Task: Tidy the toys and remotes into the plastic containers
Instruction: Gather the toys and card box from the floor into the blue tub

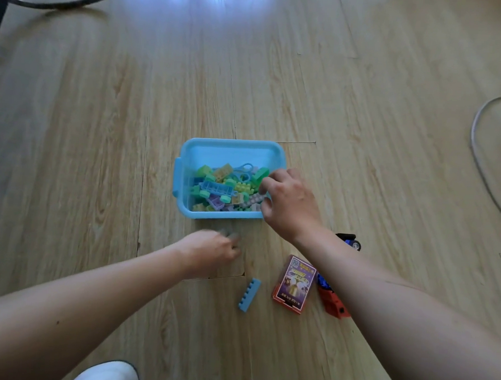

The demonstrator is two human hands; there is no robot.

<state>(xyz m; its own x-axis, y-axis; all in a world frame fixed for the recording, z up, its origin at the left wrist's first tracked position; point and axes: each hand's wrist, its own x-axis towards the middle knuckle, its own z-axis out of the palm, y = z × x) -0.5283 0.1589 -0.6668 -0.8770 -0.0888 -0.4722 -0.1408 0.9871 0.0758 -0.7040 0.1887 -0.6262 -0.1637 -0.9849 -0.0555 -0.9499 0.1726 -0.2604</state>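
Observation:
A light blue plastic container (231,151) sits on the wooden floor, holding several pastel building bricks (223,188). My right hand (289,203) hovers over its right edge with fingers spread, holding nothing I can see. My left hand (211,250) is just in front of the container, blurred, its fingers curled; whether it holds something is unclear. A long blue brick (249,295) lies on the floor below it. Beside that stands a red and purple card box (295,283). A red and blue toy (332,300) is partly hidden under my right forearm.
A small black toy car (351,241) lies right of my right wrist. A grey cable (477,149) loops at the right edge. A dark curved strip (58,4) lies at the far left. My white shoe (106,374) shows at the bottom.

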